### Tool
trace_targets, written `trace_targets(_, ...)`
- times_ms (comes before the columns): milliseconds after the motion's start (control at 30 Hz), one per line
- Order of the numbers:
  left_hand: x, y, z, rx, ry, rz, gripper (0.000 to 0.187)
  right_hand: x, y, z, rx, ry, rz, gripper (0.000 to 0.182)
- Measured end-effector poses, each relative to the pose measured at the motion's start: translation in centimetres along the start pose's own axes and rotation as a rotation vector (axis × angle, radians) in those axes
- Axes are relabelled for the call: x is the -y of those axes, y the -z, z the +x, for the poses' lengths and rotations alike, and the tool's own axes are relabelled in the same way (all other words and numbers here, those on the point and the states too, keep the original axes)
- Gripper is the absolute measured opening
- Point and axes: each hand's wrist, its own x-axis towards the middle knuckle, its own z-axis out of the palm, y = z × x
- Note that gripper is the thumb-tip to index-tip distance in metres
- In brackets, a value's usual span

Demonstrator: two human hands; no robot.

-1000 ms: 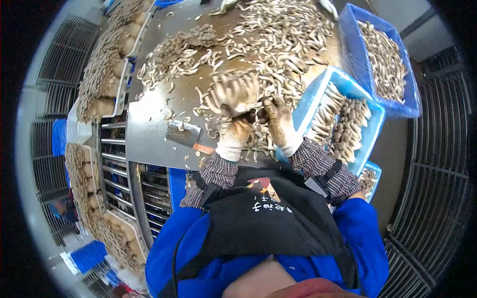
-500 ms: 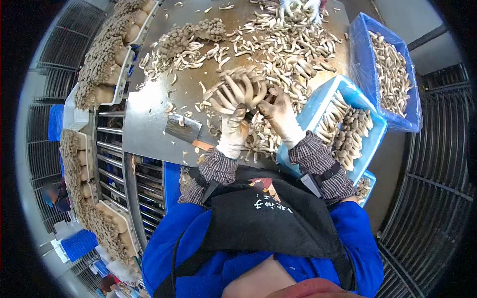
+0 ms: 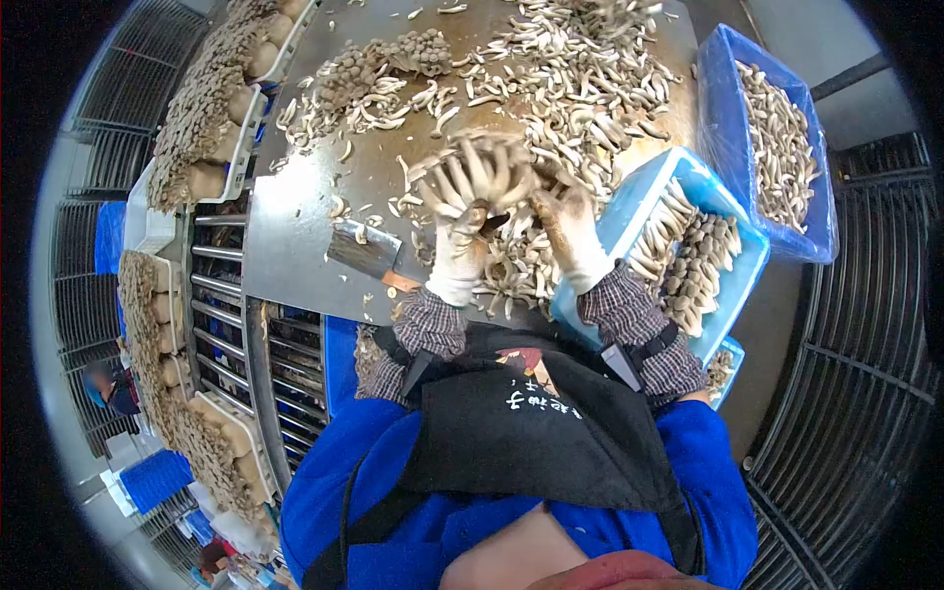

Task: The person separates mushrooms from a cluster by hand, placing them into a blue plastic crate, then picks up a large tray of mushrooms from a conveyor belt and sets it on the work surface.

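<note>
Left hand (image 3: 457, 246), gloved, grips a mushroom cluster (image 3: 479, 172) by its base, stems fanned upward, just above centre frame. Right hand (image 3: 568, 228) pinches at the clump's right edge, fingers curled. Pull too hard and I'd guess stems snap or scatter into the loose mushrooms (image 3: 580, 79). The cleaver (image 3: 369, 254) sits near the left wrist, a snag risk. Steel table (image 3: 295, 265), blue bins (image 3: 728, 231) at right, wire racks around, trays (image 3: 211, 118) upper left.

Three blue crates (image 3: 777, 236) — one cleaver (image 3: 366, 254)
</note>
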Motion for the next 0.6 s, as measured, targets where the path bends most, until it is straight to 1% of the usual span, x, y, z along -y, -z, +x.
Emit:
trace_targets(33,-0.6,0.1,0.1,0.072,0.01,0.069,0.064,1.0,0.4,0.8,-0.037,0.073,-0.036,0.03)
trace_targets(67,-0.9,1.5,0.5,0.181,0.071,0.164,0.082,1.1,-0.3,0.9,-0.241,0.152,0.128,0.029)
trace_targets(100,-1.6,1.8,0.4,0.188,0.132,0.222,0.085,2.3,0.7,1.1,-0.142,-0.011,0.034,0.032)
trace_targets(167,-1.2,2.4,0.1,0.201,0.121,0.241,0.085,4.4,1.6,1.3,-0.129,-0.069,-0.298,0.03)
trace_targets(200,-0.7,2.6,-0.1,0.204,0.12,0.239,0.085,4.0,1.6,1.3,-0.131,-0.067,-0.301,0.03)
trace_targets(267,0.6,2.7,-0.3,0.143,0.023,0.133,0.081,1.4,1.3,1.1,-0.219,-0.183,0.368,0.026)
trace_targets(300,0.6,2.4,-0.3,0.142,0.019,0.133,0.081,0.8,1.9,0.5,-0.154,-0.047,0.052,0.022)
trace_targets(333,0.5,2.2,-0.4,0.144,-0.014,0.117,0.078,0.1,1.9,-0.4,-0.129,-0.058,0.126,0.022)
trace_targets(367,0.3,1.8,-0.5,0.145,-0.047,0.101,0.075,1.1,1.1,-1.3,-0.104,-0.069,0.201,0.03)
trace_targets(400,0.2,1.1,-0.5,0.123,-0.085,0.187,0.072,2.7,-0.1,-1.9,-0.121,-0.094,0.318,0.034)
trace_targets(433,0.3,0.7,-0.5,0.119,-0.087,0.188,0.072,2.7,-0.8,-2.1,-0.118,0.021,0.284,0.038)
trace_targets(500,0.4,0.4,-0.5,0.054,-0.14,0.323,0.063,2.4,-0.4,-1.9,-0.116,0.14,-0.046,0.036)
trace_targets(533,0.8,1.3,-0.3,0.052,-0.149,0.357,0.058,2.2,-0.5,-1.7,-0.119,0.142,-0.045,0.036)
trace_targets(567,0.6,0.7,-0.4,0.054,-0.15,0.358,0.058,2.1,-0.8,-1.5,-0.073,0.018,0.191,0.033)
trace_targets(600,0.4,0.1,-0.6,0.055,-0.141,0.289,0.061,1.9,-1.0,-1.3,-0.024,-0.106,0.425,0.03)
